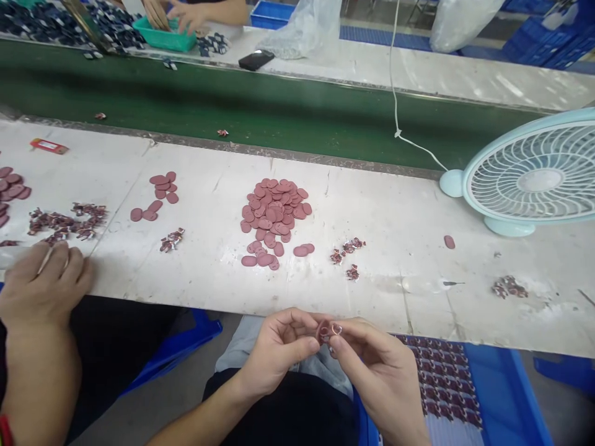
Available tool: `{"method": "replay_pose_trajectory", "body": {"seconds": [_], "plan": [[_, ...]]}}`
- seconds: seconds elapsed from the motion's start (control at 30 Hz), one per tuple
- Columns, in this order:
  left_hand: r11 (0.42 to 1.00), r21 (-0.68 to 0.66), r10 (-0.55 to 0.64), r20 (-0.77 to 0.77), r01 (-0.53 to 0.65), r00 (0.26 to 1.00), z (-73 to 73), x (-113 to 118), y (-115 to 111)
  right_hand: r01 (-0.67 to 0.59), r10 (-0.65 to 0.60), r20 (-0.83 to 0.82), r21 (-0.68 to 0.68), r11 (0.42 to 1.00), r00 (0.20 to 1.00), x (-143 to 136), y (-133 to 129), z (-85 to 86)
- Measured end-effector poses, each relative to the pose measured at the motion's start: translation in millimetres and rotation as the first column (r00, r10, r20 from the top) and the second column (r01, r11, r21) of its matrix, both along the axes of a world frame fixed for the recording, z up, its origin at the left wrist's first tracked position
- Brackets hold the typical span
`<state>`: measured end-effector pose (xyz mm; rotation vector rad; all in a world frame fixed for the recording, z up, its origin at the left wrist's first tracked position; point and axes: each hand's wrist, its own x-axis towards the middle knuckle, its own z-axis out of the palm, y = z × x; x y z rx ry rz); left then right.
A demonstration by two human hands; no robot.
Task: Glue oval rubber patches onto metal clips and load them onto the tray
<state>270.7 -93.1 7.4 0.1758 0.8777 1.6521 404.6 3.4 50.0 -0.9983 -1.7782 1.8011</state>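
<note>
My left hand [283, 347] pinches a maroon oval disc [321, 332] between thumb and fingertips, just past the table's near edge. Close against it, my right hand [381, 365] grips a small shiny maroon-and-white piece [336, 330] whose exact kind I cannot make out. The two parts meet or nearly meet at the fingertips. Beyond my hands lies a large pile of matching oval discs [274, 214]. Right of that pile is a cluster of small shiny brown-and-white pieces [346, 249].
A light-blue fan [534, 179] stands at the right. Below the edge, a blue crate [504, 384] holds rows of finished-looking pieces [446, 378]. At left rests a co-worker's hand [46, 279]. Past the green belt [279, 118], another person's hands [171, 15] reach into a green tray [167, 40].
</note>
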Motion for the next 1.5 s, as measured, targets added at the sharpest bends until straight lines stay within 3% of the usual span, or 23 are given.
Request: {"method": "replay_pose_trajectory", "body": {"seconds": [0.63, 0.9, 1.3, 1.5], "plan": [[0.999, -0.017, -0.040, -0.074, 0.039, 0.996, 6.4, 0.8, 2.0, -0.079, 0.078, 0.018, 0.071, 0.994, 0.997, 1.6, 3.9, 5.4], [0.999, -0.039, 0.024, -0.064, -0.026, 0.998, 4.8, 6.7, 4.2, -0.030, 0.029, -0.020, -0.018, 0.999, 0.999, 3.7, 1.6, -0.8], [0.998, -0.021, 0.064, -0.080, -0.066, 0.995, 6.3, 12.5, 10.9, 0.034, -0.036, -0.088, -0.025, 0.999, 0.995, 5.8, 1.9, -10.5], [0.999, -0.027, 0.021, -0.126, -0.025, 0.992, -4.3, 20.3, 8.5, 0.094, -0.114, -0.112, -0.166, 0.982, 0.987, 9.7, 6.2, -20.2]]}}
